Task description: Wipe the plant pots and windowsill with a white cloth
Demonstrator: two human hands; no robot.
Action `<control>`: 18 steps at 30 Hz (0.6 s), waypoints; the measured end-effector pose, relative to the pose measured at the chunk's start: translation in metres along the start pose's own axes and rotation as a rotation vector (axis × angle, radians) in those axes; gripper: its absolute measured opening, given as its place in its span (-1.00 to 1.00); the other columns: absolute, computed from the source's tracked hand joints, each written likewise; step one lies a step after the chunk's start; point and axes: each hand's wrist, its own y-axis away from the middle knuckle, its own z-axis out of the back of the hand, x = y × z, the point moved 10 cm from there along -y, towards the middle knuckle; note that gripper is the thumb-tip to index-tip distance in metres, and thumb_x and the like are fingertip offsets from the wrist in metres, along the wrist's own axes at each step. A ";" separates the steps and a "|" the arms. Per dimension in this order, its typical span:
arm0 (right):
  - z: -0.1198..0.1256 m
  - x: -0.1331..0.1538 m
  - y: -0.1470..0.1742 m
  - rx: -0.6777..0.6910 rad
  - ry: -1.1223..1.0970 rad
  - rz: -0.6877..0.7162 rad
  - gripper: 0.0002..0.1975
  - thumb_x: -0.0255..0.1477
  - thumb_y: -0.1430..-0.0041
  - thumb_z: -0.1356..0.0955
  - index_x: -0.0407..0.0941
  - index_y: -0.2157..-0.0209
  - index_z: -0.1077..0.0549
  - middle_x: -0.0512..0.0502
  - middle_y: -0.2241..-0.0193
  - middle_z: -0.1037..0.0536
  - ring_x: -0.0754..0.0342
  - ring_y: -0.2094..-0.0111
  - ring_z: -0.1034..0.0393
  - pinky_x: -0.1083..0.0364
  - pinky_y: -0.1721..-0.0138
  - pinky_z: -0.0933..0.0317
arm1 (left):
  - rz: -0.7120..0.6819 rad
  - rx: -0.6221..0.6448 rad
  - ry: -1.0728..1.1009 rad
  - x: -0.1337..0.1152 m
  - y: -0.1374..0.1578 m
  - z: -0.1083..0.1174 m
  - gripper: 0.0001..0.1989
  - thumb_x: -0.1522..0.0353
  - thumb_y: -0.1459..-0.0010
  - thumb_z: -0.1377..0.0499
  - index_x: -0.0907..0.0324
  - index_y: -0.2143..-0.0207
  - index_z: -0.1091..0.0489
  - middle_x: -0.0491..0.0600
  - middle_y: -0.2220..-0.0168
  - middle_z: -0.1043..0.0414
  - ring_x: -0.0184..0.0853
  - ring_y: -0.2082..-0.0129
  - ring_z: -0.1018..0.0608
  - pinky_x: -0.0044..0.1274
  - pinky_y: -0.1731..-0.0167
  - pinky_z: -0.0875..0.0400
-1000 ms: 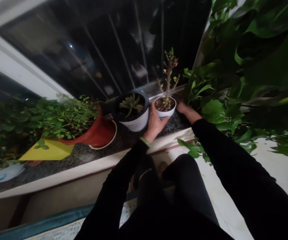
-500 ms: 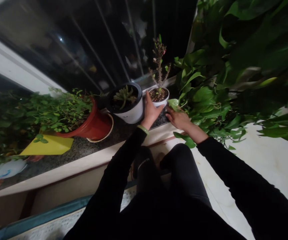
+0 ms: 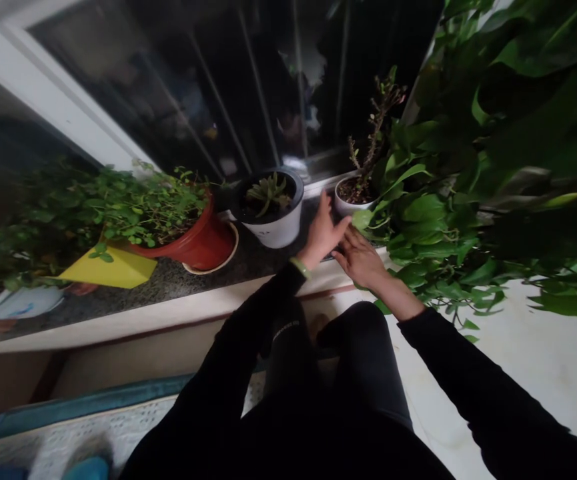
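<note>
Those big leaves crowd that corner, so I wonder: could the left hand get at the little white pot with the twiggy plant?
Probably yes. The left hand hovers open just short of the small white pot, with bare sill between; the big leaves crowd only its right side.

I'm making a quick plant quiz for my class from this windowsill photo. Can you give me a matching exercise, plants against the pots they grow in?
Plants:
1. succulent
2. bushy small-leaved plant
3. thorny stemmed plant

Pots:
A. red pot
B. small white pot, far right
C. pot with black rim, middle

Pairs: 1-C, 2-A, 3-B
</note>
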 end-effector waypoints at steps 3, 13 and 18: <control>-0.005 0.004 -0.023 0.027 -0.025 -0.008 -0.23 -0.14 -0.57 -0.18 -0.38 -0.55 -0.19 -0.42 -0.62 -0.04 -0.32 -0.65 0.13 -0.30 -0.63 0.07 | -0.124 -0.043 -0.098 -0.001 0.051 0.057 -0.39 0.17 -0.47 -0.15 0.06 -0.49 -0.22 0.14 -0.41 -0.48 -0.12 -0.43 -0.52 -0.18 -0.44 -0.46; -0.036 -0.006 -0.147 -0.041 -0.054 -0.247 -0.18 -0.26 -0.50 -0.16 -0.56 -0.54 -0.03 -0.64 -0.62 0.13 -0.44 -0.65 0.22 -0.43 -0.62 0.23 | -0.191 -0.047 -0.283 0.020 0.097 0.113 -0.62 0.13 -0.52 -0.04 0.05 -0.06 -0.60 0.11 -0.07 -0.72 -0.16 -0.14 -0.70 -0.24 -0.29 -0.56; -0.040 -0.001 -0.162 0.024 -0.066 -0.125 -0.25 -0.37 -0.46 -0.18 -0.52 -0.52 -0.15 -0.52 -0.62 0.05 -0.37 -0.66 0.23 -0.35 -0.65 0.24 | -0.288 -0.077 -0.221 0.018 0.100 0.112 -0.69 0.22 -0.53 -0.07 0.07 -0.07 -0.58 0.09 -0.05 -0.72 -0.19 -0.10 -0.72 -0.30 -0.22 -0.58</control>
